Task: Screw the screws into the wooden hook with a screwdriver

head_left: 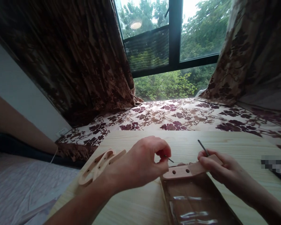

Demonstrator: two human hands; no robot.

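- The brown box [194, 189] looks slick; the holed wooden piece [180, 172], over its far end, could slide if pressed.
- The left hand [142, 164] pinches a small dark pin [170, 159], perhaps a screw, between thumb and forefinger; a loosened pinch could drop it.
- The right hand [219, 167] clamps the piece plus a thin dark rod [203, 147]; sharing one grip, either could twist.
- Loose wooden parts [91, 166] risk a forearm's knock.

Daylight is pouring through the window [174, 40], and the sky [188, 9] is glowing white. Left of the window, the curtain [84, 56] is looking very dark. In the window, 1 round light [135, 24] is shining back. Below the window, white glare is streaking the flat brown thing [192, 190].
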